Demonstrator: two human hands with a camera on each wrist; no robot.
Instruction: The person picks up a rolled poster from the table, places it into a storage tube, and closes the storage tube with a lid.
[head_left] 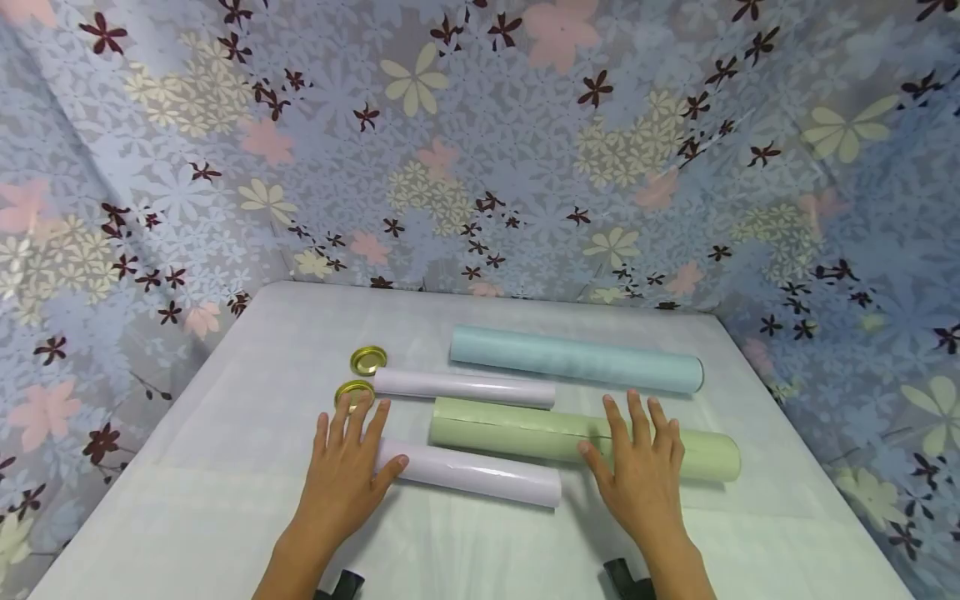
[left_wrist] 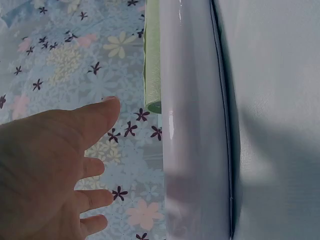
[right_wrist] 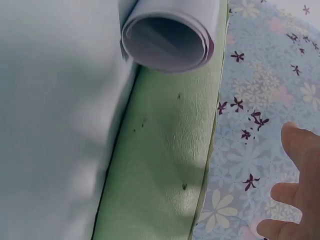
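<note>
My left hand (head_left: 337, 479), fingers spread, hovers at the left end of the near white roll (head_left: 480, 477). In the head view its fingertips overlap the lower gold lid (head_left: 354, 387). My right hand (head_left: 641, 471), palm down with fingers apart, is over the right half of the light green roll (head_left: 510, 429). Nothing is gripped by either hand. The left wrist view has the left hand (left_wrist: 45, 170) beside the shiny white roll (left_wrist: 195, 120). In the right wrist view, the right hand (right_wrist: 300, 180) appears beside the green roll (right_wrist: 160, 140), with the white roll's open end above.
Behind these lie a thinner white roll (head_left: 465, 388) and a light blue roll (head_left: 577, 358). A second gold lid (head_left: 368, 360) sits by the thinner roll's left end. The white-covered table (head_left: 225, 417) meets a flowered cloth (head_left: 480, 167) at the back and sides.
</note>
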